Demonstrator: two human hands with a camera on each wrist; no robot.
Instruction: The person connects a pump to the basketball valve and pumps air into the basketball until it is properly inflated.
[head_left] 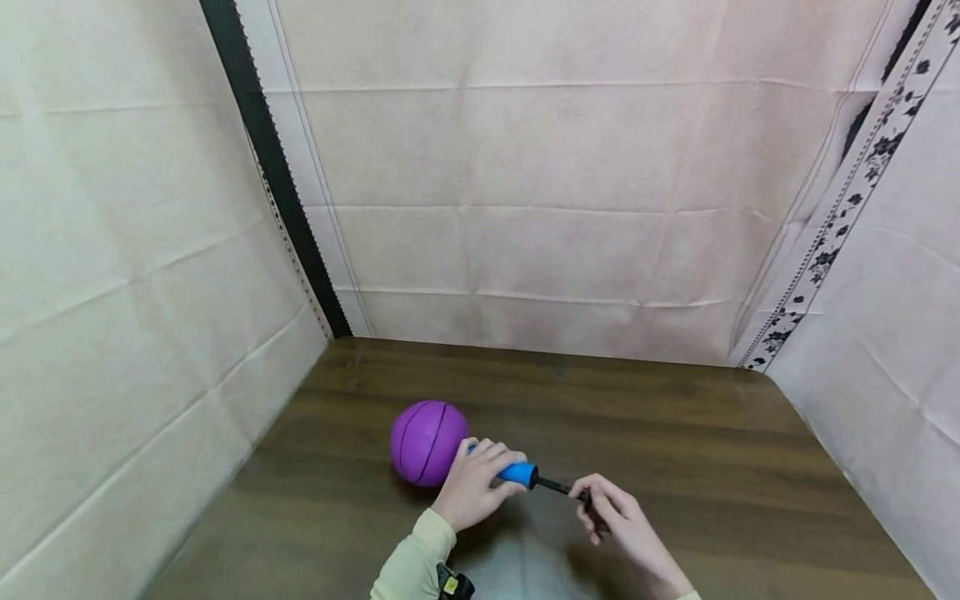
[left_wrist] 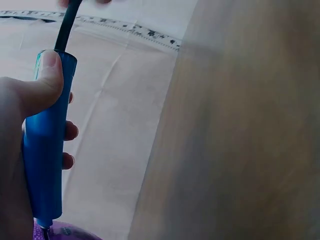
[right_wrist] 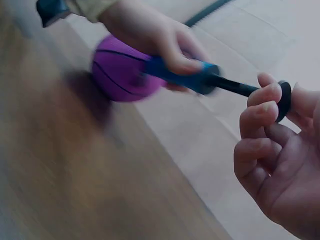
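Note:
A purple ball (head_left: 428, 442) with dark seam lines sits on the wooden table, left of both hands. My left hand (head_left: 483, 481) grips the blue barrel of a hand pump (left_wrist: 45, 145), the thumb lying along it near its black-capped end. In the left wrist view the pump's narrow tip meets the ball at the bottom edge. From the barrel's other end a black rod reaches out, and my right hand (right_wrist: 285, 150) pinches the black handle (right_wrist: 284, 101) at the end of it. Part of the rod is out of the barrel.
The brown wooden table (head_left: 675, 433) spreads under the hands. Pale creased cloth walls (head_left: 555, 167) rise at its back and both sides, with a black strip (head_left: 277, 167) at the left corner and a floral border (head_left: 847, 208) at the right.

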